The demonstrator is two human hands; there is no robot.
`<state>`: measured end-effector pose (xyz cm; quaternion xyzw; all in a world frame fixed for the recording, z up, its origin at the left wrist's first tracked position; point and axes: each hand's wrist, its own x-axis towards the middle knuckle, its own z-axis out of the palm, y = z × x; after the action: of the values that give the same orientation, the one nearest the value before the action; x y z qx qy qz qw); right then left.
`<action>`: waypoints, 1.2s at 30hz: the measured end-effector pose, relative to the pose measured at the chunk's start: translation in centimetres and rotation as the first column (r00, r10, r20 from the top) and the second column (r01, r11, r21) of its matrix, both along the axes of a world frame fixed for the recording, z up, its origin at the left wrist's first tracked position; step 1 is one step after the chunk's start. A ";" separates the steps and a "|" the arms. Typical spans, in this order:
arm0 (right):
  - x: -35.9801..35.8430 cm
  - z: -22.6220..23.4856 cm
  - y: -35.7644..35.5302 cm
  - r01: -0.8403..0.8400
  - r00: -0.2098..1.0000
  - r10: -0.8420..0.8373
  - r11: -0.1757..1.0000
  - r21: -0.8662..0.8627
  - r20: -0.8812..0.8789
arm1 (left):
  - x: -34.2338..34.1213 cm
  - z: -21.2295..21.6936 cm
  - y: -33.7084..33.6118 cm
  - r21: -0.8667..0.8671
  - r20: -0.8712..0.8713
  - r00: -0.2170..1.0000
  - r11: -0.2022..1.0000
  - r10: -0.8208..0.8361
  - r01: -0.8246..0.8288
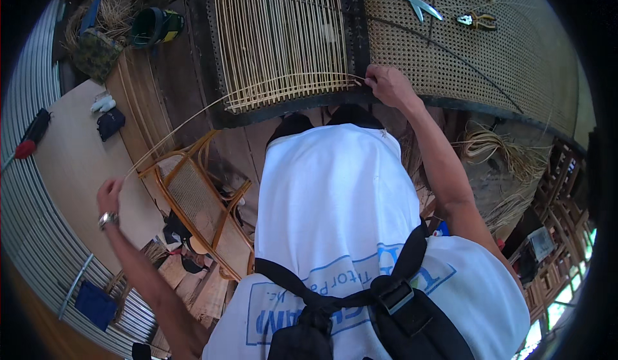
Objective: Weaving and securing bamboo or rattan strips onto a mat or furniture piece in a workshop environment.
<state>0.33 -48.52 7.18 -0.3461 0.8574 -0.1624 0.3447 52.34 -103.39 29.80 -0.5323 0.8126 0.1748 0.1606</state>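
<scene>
A long pale cane strand (174,132) stretches between my two hands. At the far left, my left hand (111,196) is closed on one end of it, a watch on the wrist. My right hand (388,84) pinches the strand's other end beside the dark edge of the frame (217,64). Across that frame run many parallel cane strands (277,31), with a few crosswise ones woven near its front edge. The held strand bows over this front part. Whether it passes under any of the lengthwise strands is too small to tell.
Right of the frame lies a woven cane panel (444,51) carrying scissors (418,4) and pliers (476,20). Coiled cane (492,151) rests at the right. A cane-backed chair (193,192) stands left of me. Farther left are a dark bucket (147,28) and a board (71,134).
</scene>
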 end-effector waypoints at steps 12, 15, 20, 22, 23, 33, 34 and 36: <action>-1.4 0.3 -0.2 -0.056 0.998 0.056 0.997 0.058 -0.007 | -11.4 -4.4 0.7 -0.351 -0.019 0.956 0.897 -0.293 0.268; -2.3 0.2 1.3 -0.020 0.992 0.025 0.999 -0.048 0.122 | -18.4 -11.0 9.2 -0.116 -0.456 0.771 0.889 -0.445 0.444; -1.7 0.5 2.3 0.120 0.984 -0.118 0.993 -0.001 0.132 | -23.0 -13.7 15.3 0.291 -0.375 0.887 0.875 -0.268 0.387; -1.1 0.7 2.0 0.167 0.980 -0.168 0.986 0.018 0.109 | -23.2 -13.5 15.9 0.341 -0.450 0.867 0.857 -0.213 0.388; -0.9 0.8 1.6 0.172 0.980 -0.172 0.985 0.006 0.096 | -23.2 -13.5 16.0 0.408 -0.448 0.885 0.852 -0.127 0.329; -0.1 1.1 -2.0 -0.041 0.998 0.047 0.981 0.188 -0.032 | -22.8 -12.1 15.3 0.179 -0.582 0.762 0.869 -0.285 0.461; 0.0 0.9 -2.1 -0.049 0.994 0.072 0.970 0.240 -0.087 | -22.9 -11.8 15.2 0.176 -0.579 0.764 0.872 -0.284 0.457; 0.3 0.4 -2.1 -0.064 0.989 0.092 0.971 0.229 -0.118 | -23.2 -11.2 15.0 0.255 -0.505 0.835 0.887 -0.218 0.385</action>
<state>0.62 -50.60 7.61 -0.3481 0.8762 -0.0285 0.3322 29.19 -88.40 18.56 -0.3013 0.8579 0.4086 0.0794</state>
